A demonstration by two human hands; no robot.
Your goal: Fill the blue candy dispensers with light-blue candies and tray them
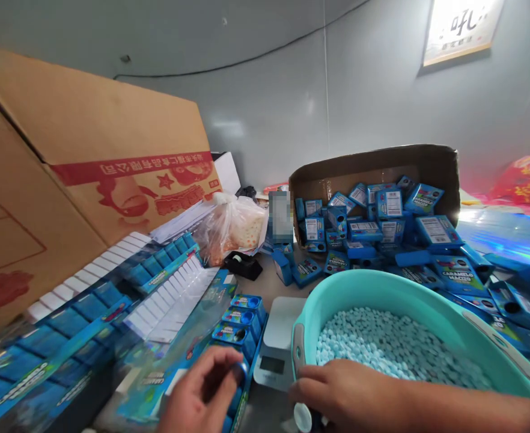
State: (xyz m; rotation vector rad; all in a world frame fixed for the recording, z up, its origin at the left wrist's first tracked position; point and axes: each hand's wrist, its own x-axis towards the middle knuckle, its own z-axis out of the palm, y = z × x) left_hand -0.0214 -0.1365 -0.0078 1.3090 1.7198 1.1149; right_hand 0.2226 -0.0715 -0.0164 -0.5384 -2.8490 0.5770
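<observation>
Left hand (197,397): fingers curled, pinching small blue piece (244,369). Right hand (344,390): fingers closed around white-ended container (303,417), partly hidden. Row of blue boxes (233,334) at one o'clock from left hand. From right hand: scale (279,341) ten o'clock, teal tub (380,287) of pale-blue pellets (373,334) two.

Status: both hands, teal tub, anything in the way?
Left hand: pinching small round blue piece. Right hand: gripping white-ended item, mostly hidden. Teal tub: pale blue pellets inside. Right forearm crosses its near side.
</observation>
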